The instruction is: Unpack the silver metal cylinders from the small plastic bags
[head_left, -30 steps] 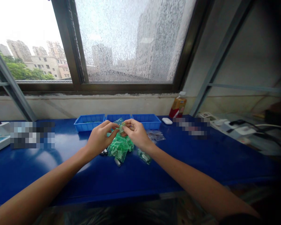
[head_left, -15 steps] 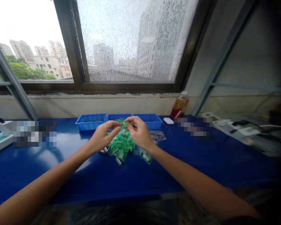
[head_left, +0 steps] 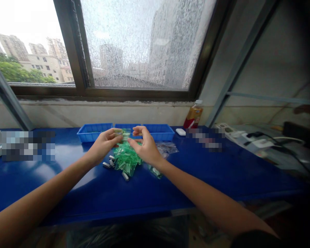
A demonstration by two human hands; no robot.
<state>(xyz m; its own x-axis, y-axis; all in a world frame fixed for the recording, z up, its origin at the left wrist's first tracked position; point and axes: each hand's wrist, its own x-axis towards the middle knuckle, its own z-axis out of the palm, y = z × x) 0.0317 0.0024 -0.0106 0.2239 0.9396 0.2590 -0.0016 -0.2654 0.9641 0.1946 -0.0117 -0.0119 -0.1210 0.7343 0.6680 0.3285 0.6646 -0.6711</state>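
A small green plastic bag (head_left: 126, 133) is held up in front of the blue bins. My left hand (head_left: 103, 144) pinches its left side between thumb and fingers. Close to the bag's right edge, my right hand (head_left: 146, 147) has its thumb and fingers apart; whether the thumb touches the bag I cannot tell. Below both hands lies a heap of green bags (head_left: 127, 156) with small parts inside. Beside the heap are several short metallic pieces (head_left: 125, 176). Another filled green bag (head_left: 154, 171) is partly hidden by my right wrist.
Three blue bins stand in a row behind the hands, including a left bin (head_left: 94, 137) and a right bin (head_left: 161, 136). Clear bags (head_left: 167, 148) lie right of the heap. A white case (head_left: 181, 132), a bottle (head_left: 193, 115) and power strips (head_left: 259, 144) are farther right.
My hands have moved apart, and the green bag between them now shows more fully. My right fingers have spread away from it. The view has shifted slightly right.
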